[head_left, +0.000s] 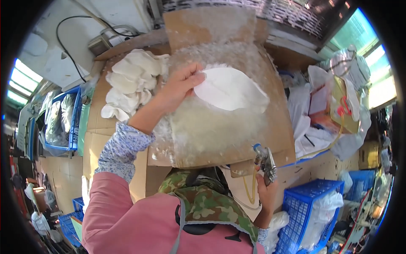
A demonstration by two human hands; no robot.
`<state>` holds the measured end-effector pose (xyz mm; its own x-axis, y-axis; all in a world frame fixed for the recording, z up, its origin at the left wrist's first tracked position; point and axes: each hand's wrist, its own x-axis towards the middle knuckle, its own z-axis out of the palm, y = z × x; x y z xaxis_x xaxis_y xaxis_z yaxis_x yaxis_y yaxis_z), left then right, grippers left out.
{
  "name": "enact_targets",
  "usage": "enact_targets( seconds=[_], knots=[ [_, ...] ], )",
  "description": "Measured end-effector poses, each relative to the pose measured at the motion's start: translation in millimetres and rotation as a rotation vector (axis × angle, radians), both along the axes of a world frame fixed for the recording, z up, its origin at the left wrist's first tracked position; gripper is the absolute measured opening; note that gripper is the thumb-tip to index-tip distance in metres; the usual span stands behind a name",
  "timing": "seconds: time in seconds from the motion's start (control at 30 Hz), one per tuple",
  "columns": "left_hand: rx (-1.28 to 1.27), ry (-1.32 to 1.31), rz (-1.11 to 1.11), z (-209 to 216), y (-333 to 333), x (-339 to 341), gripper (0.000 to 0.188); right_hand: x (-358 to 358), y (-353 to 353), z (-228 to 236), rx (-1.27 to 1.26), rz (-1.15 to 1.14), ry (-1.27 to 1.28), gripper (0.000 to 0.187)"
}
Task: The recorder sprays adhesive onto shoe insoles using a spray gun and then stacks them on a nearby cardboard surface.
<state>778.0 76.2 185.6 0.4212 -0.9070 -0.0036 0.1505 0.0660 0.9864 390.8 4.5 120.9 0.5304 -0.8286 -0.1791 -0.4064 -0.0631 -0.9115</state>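
Between the thumb and fingers of my left hand [182, 84] is the left end of a thin white oval piece [232, 89], its material hard to make out. It is held over a cardboard sheet [277, 127] coated with pale, fluffy residue. My right hand [267, 195], low at the right, grips a metal spray gun [265, 163] with a blue tip. The gun's tip is near the cardboard's front right corner, apart from the white piece. A yellow hose [249, 190] hangs below the gun. Left of my left hand lies a heap of similar white pieces [133, 76].
Blue crates [296, 216] with plastic bags stand at the lower right; another blue crate [74, 122] is at the left. White bags and cloths [302, 122] lie right of the cardboard. An upright cardboard panel [211, 25] closes the back. A black cable [67, 42] hangs on the wall.
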Motion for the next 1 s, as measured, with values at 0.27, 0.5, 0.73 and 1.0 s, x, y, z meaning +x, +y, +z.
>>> enact_targets(
  seconds=[0.27,0.5,0.73,1.0],
  knots=[
    [0.403,0.313,0.223,-187.0,20.5,-62.6,0.015,0.0,8.6,-2.4,0.109,0.025,-0.035,0.025],
    [0.372,0.3,0.351,-244.2,48.4,-66.8,0.018,70.5,27.0,-4.0,0.133,0.363,0.089,0.033],
    [0.396,0.138,0.326,-246.7,46.4,-68.3,0.019,71.6,4.6,-9.6,-0.056,0.227,0.179,0.022],
    [0.339,0.134,0.299,-221.4,59.1,-78.1,0.041,55.7,-16.8,-17.6,-0.079,-0.082,0.174,0.022]
  ],
)
